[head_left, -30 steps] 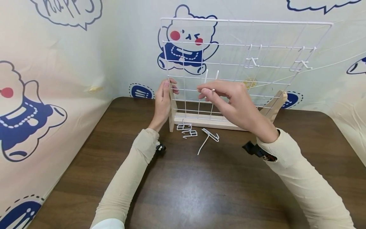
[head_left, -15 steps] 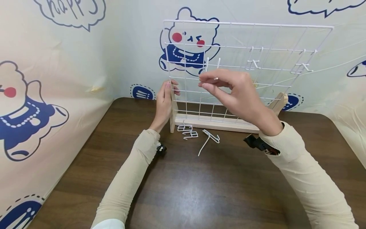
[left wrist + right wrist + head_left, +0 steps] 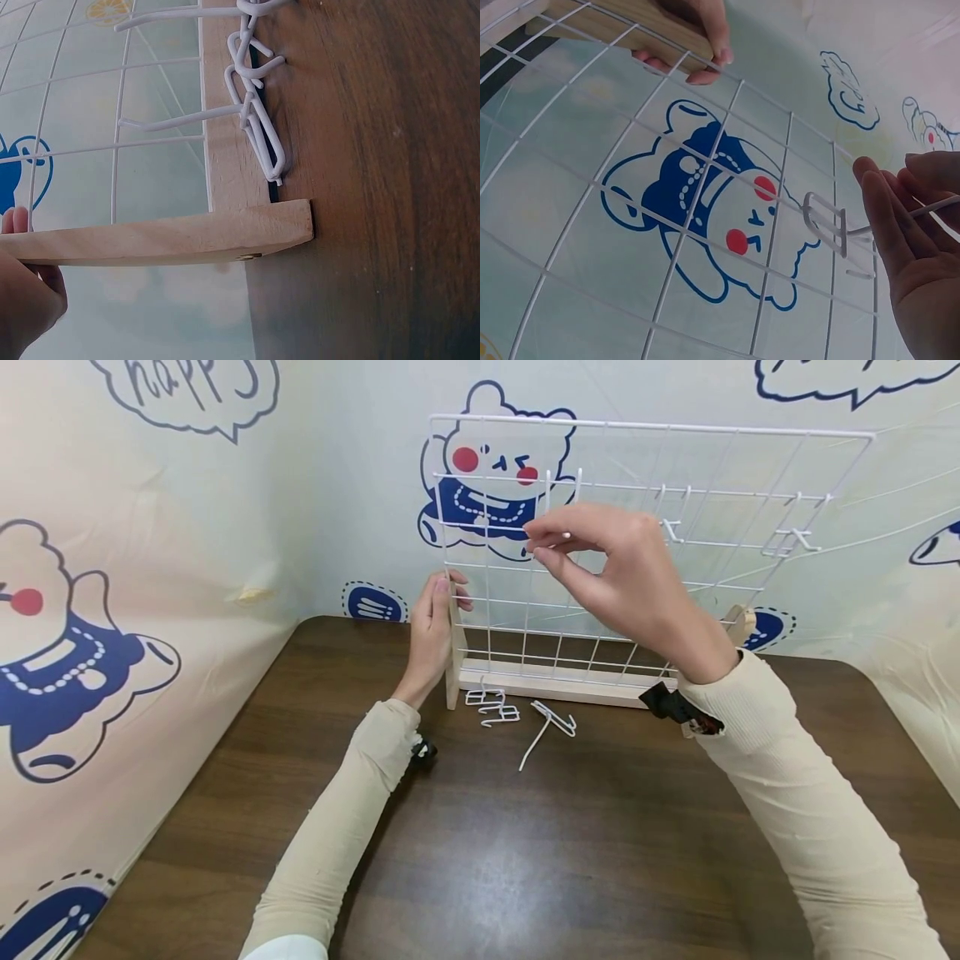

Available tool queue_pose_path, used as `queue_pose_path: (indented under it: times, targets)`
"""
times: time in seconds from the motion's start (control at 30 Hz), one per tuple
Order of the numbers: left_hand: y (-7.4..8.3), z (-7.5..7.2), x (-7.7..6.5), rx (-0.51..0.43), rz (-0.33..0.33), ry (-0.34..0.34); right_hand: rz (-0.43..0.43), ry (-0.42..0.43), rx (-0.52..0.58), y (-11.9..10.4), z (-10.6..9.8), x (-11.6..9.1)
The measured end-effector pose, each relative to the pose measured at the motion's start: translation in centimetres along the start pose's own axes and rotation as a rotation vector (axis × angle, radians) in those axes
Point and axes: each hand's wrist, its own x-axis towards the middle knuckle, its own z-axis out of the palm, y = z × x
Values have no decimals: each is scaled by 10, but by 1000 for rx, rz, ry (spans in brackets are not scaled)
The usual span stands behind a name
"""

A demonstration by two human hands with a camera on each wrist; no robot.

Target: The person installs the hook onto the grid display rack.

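Note:
A white wire grid panel (image 3: 525, 567) stands upright in a wooden stand (image 3: 573, 686). My left hand (image 3: 432, 622) grips the stand's left upright (image 3: 157, 238), thumb in front and fingers behind. Up before the grid, my right hand (image 3: 626, 577) pinches a white wire display hook (image 3: 845, 225) by its stem, between thumb and fingers. The hook's two prongs point up near the second wire from the top, and its frame overlaps the grid in the right wrist view. Two similar hooks (image 3: 669, 530) hang on the grid's right part.
Several loose white hooks (image 3: 259, 139) lie on the brown table (image 3: 480, 835), just in front of the stand's left base. One loose hook (image 3: 551, 720) lies a little to their right with its stem toward me. A patterned cloth backdrop (image 3: 360, 485) rises behind the grid.
My right hand has risen along the grid with the hook, from the middle rows to near the second wire from the top. My left hand keeps its grip on the upright.

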Motion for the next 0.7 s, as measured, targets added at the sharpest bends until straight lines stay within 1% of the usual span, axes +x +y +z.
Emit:
queue_pose_path:
  times: [0.1,0.23,0.4,0.5,0.63,0.7]
  targets:
    - [-1,0,0,-2,1,0,3,0,-12,3,0,3]
    - [-1,0,0,-1,5,2,8,25,-9,8,1,6]
    - [-1,1,0,6,8,5,47,45,0,13,3,10]
    - [0,1,0,12,6,7,59,32,2,16,5,10]
    - [-3,1,1,11,7,7,74,-6,-7,19,9,5]
    - [-7,1,2,11,12,8,79,-21,-8,19,11,2]
